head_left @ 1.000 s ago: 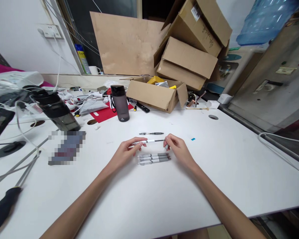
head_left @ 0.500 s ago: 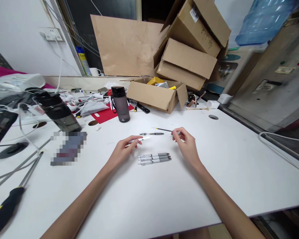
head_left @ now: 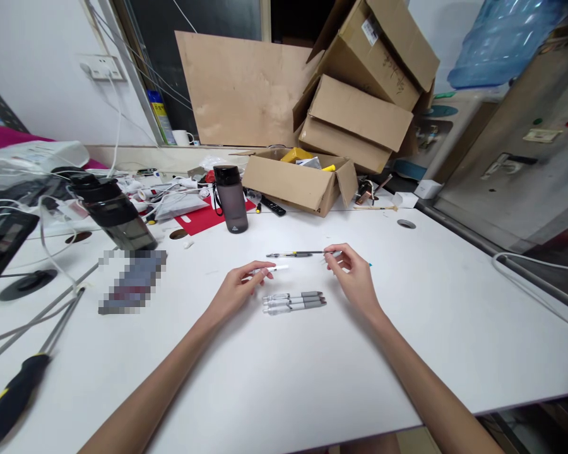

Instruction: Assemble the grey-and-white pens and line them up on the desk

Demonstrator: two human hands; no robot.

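Note:
My left hand [head_left: 239,289] rests on the white table [head_left: 274,378] and pinches a clear-and-white pen barrel [head_left: 272,269] that points right. My right hand [head_left: 353,272] holds the end of a thin dark refill [head_left: 318,253] between its fingertips. That refill lies level just above the table, its far end meeting another thin dark pen part [head_left: 284,255] that lies on the table. Three grey-and-clear pens [head_left: 293,302] lie side by side between my two hands, nearer to me.
A dark bottle [head_left: 231,198] stands behind the pens and a second dark bottle [head_left: 116,214] leans at the left. An open cardboard box [head_left: 296,181] and stacked boxes [head_left: 364,94] fill the back. Cables and a black-handled screwdriver [head_left: 9,394] lie left; a white cable [head_left: 525,268] runs right.
My right hand pulled the dark refill out of the barrel, lifted it to the right, then lowered it beside the dark part on the table. My left hand kept the barrel.

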